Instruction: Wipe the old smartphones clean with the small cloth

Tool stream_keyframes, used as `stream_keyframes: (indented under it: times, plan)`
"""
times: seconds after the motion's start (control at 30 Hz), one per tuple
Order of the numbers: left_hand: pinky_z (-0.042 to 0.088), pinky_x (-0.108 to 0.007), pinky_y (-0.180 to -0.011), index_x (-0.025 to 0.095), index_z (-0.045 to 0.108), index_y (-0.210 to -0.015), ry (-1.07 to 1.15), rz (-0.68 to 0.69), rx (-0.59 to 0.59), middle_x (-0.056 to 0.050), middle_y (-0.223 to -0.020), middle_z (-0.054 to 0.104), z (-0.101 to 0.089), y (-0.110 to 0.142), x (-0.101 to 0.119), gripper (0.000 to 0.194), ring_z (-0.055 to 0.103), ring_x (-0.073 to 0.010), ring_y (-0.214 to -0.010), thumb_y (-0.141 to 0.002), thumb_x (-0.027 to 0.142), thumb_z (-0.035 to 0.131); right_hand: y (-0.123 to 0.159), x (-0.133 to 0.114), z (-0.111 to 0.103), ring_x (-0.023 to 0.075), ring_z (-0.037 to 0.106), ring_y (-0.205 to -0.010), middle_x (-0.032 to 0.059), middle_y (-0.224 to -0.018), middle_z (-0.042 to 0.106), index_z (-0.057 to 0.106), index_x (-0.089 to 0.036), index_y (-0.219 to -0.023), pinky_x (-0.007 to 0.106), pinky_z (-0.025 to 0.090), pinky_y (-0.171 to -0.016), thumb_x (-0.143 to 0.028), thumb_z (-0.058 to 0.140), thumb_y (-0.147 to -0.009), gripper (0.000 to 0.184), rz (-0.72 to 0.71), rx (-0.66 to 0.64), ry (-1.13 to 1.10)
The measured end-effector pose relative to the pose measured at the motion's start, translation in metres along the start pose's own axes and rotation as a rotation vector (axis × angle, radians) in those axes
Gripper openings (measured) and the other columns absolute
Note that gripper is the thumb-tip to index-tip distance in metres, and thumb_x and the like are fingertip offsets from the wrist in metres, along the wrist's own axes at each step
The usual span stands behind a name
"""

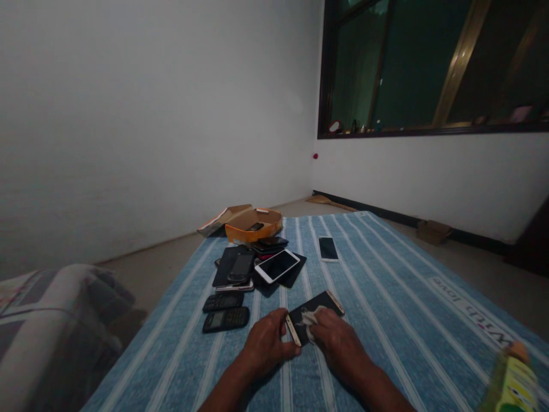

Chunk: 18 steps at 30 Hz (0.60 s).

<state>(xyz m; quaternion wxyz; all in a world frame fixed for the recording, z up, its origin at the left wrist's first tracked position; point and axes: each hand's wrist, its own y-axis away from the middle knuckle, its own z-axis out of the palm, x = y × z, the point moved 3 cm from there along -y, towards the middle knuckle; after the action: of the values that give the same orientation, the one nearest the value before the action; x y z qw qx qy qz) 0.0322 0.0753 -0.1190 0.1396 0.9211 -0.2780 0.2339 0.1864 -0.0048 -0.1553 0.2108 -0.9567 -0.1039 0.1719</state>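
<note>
A dark smartphone with pale gold ends (325, 301) lies aslant on the striped cloth in front of me. My left hand (268, 340) grips its near left end between thumb and fingers. Pressed to the phone's dark face is a crumpled white tissue (309, 318), bunched under the fingers of my right hand (337, 340). Just left of my left hand rest two black keypad phones (226, 319), one behind the other. Beyond the hands, a white smartphone (278, 265) leans on a pile of dark phones (240, 268).
An open orange box (253, 232) stands behind the pile with a phone inside. Another white phone (328, 249) lies apart on the blue striped cloth (369, 320). A patterned fabric heap (55, 332) is at left; a yellow-green sock (514, 383) shows at lower right.
</note>
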Motion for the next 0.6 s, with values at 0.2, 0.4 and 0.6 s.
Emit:
stream_keyframes:
  times: [0.2, 0.4, 0.6]
  plan:
    - [0.033, -0.024, -0.061, 0.019, 0.056, -0.088, 0.018, 0.046, 0.001, 0.004, -0.079, 0.059, 0.004, -0.004, -0.009, 0.037, 0.055, -0.0146, -0.072, -0.059, 0.032, 0.074, -0.005, -0.021, 0.013, 0.0197, 0.055, -0.094, 0.0054, -0.094, 0.066, 0.068, -0.018, -0.096, 0.030, 0.045, -0.082, -0.015, 0.057, -0.092, 0.012, -0.159, 0.037, -0.082]
    - [0.033, -0.023, -0.059, 0.019, 0.057, -0.089, 0.040, 0.083, -0.005, 0.005, -0.076, 0.060, 0.005, -0.005, -0.014, 0.039, 0.054, -0.0138, -0.069, -0.058, 0.034, 0.075, -0.005, -0.025, 0.019, 0.0200, 0.055, -0.093, 0.0056, -0.093, 0.065, 0.067, -0.018, -0.095, 0.031, 0.045, -0.080, -0.016, 0.059, -0.091, 0.009, -0.204, 0.055, -0.097]
    - [0.032, -0.023, -0.058, 0.019, 0.056, -0.085, 0.090, 0.100, -0.012, 0.005, -0.075, 0.059, 0.006, -0.006, -0.017, 0.039, 0.052, -0.0132, -0.068, -0.057, 0.036, 0.077, -0.003, -0.022, 0.026, 0.0203, 0.054, -0.087, 0.0047, -0.089, 0.063, 0.064, -0.018, -0.090, 0.031, 0.043, -0.072, -0.009, 0.062, -0.085, 0.010, -0.204, 0.129, -0.080]
